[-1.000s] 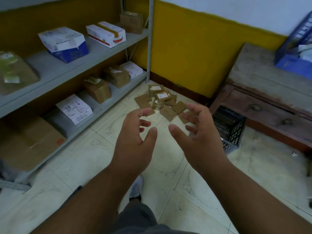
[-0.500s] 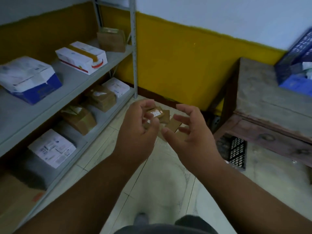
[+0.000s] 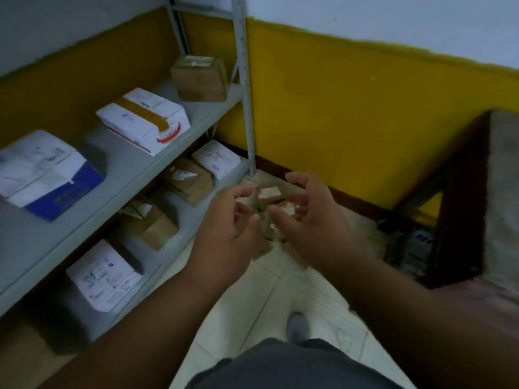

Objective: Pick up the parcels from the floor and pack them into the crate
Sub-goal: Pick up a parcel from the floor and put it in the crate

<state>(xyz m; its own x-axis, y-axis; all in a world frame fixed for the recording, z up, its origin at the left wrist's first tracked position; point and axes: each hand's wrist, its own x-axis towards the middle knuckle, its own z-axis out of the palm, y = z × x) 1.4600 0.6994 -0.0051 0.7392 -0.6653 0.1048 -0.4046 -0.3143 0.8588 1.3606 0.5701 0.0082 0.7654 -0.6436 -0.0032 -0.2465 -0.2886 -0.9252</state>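
Several small brown parcels (image 3: pixel 270 194), some with white labels, lie in a pile on the tiled floor in the corner by the yellow wall. My left hand (image 3: pixel 229 228) and my right hand (image 3: pixel 310 220) reach out in front of the pile, fingers spread and loosely curled, palms facing each other. Neither hand holds anything; they hide much of the pile. The black crate (image 3: pixel 418 244) shows only as a blurred dark shape on the floor to the right, beside the wooden table's leg.
A grey metal shelf rack (image 3: pixel 134 175) with white and brown boxes runs along the left. A wooden table (image 3: pixel 502 192) stands at the right. My shoe (image 3: pixel 297 324) is on the pale floor tiles below the hands.
I have stepped closer to the corner. Both hands have moved forward to the parcel pile and nearer each other. The crate has slid toward the right edge of the view.
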